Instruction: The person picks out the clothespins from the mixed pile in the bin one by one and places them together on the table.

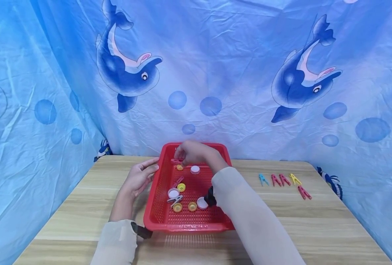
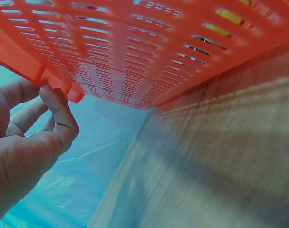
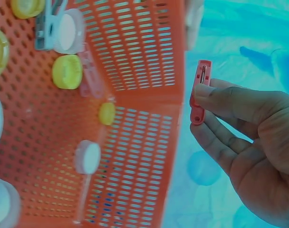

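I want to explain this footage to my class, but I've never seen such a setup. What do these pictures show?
There is no machine: these are a person's bare hands. The big picture comes from a camera worn on the head; the others come from a camera on each wrist. The left hand holds the rim of a red basket on a wooden table. The right hand, near its far end, pinches a red clothespin. Inside lie white caps, yellow caps, a pink clothespin and a grey clothespin. On the table to the right lie five other clothespins.
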Demonstrator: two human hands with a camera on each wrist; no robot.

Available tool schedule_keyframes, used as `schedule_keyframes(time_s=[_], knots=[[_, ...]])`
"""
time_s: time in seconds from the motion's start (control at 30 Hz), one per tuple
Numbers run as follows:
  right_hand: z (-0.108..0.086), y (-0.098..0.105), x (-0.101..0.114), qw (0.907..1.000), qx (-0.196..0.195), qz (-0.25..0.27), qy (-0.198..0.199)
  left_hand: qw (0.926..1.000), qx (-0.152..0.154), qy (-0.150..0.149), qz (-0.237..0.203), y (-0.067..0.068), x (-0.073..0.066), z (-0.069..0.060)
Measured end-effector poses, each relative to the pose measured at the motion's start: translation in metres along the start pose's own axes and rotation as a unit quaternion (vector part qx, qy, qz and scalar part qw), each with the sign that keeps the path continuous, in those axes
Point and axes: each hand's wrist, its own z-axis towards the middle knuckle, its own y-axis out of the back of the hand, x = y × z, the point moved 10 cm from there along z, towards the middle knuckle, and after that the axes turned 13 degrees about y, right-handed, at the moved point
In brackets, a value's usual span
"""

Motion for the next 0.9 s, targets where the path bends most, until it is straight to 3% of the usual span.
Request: schedule_keyframes(time_s=[0.47,0.9], knots=[[-0.001,0.026,0.029,0.9987,-0.015,-0.029,0.039,1.0000,0.004,0.000,0.001,0.000,-0.001,-0.001],[-0.019,0.048,0.046,0.9944,-0.005,-0.082,0.066,1.0000,0.004,-0.003,-0.004,0.000,-0.001,-0.001]])
